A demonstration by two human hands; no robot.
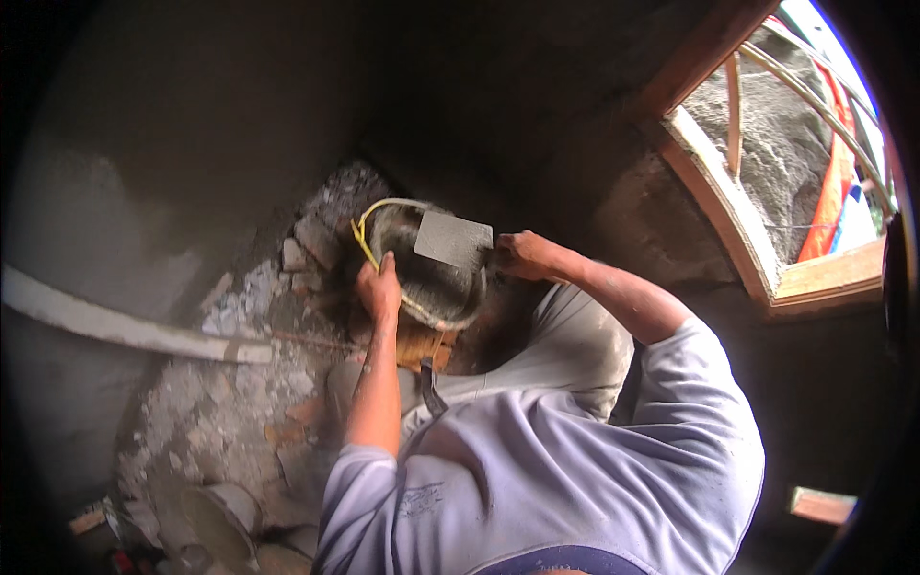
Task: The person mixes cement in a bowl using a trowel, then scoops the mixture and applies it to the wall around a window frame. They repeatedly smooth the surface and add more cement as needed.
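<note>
1 trowel [453, 240], over the mouth of 1 bucket [428, 315], in front of the wearer. Long axis ran roughly left-right, right end a bit lower; free end pointed left. Blade was a flat, pale grey rectangle, rounded corners, face toward camera; handle hidden.

Bucket: dark, mouth up, long axis upper left to lower right, grey smears on rim and inside. 1 yellow handle [360, 235] at its left side.

2 hands. Right hand [525, 255] was closed at the trowel's right end, gripping it. Left hand [379, 286] was gripping the bucket's left side; rim or handle, couldn't tell.

Around: rubble [230, 402] left and below, pieces too jumbled to count; 1 pale bar [125, 321] at far left; 1 wood frame [714, 196] upper right, 1 grey heap [776, 134] beyond.
</note>
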